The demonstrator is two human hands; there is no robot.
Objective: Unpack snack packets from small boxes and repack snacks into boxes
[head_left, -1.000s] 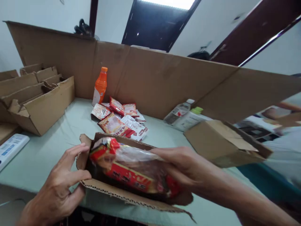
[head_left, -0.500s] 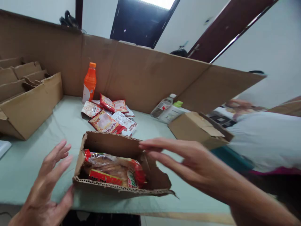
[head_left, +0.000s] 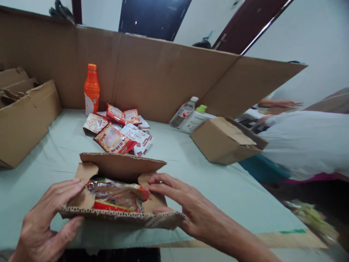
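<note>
In front of me on the table is a small cardboard box (head_left: 124,220), its top open and its edges torn. Inside lies a clear plastic snack packet (head_left: 114,194) with red and yellow printing, partly covered by the end flaps. My left hand (head_left: 51,214) grips the box's left end, fingers on the folded-in left flap (head_left: 83,194) and thumb by the front edge. At the right end, my right hand (head_left: 174,200) holds the right flap (head_left: 152,202) bent inward, its fingers on top and its thumb low near the front panel. The back flap (head_left: 120,163) stands raised.
Behind the box lie several snack sachets (head_left: 116,140) beside an orange bottle (head_left: 92,91). A divided carton (head_left: 27,123) stands left. Farther right are a clear bottle (head_left: 184,112), a white bottle (head_left: 193,122) and another box (head_left: 218,140). A cardboard screen (head_left: 163,76) borders the back; a person (head_left: 302,142) is beyond it.
Both hands have come onto the box, and its two end flaps are now folded inward over the packet. The camera view has shifted slightly.
</note>
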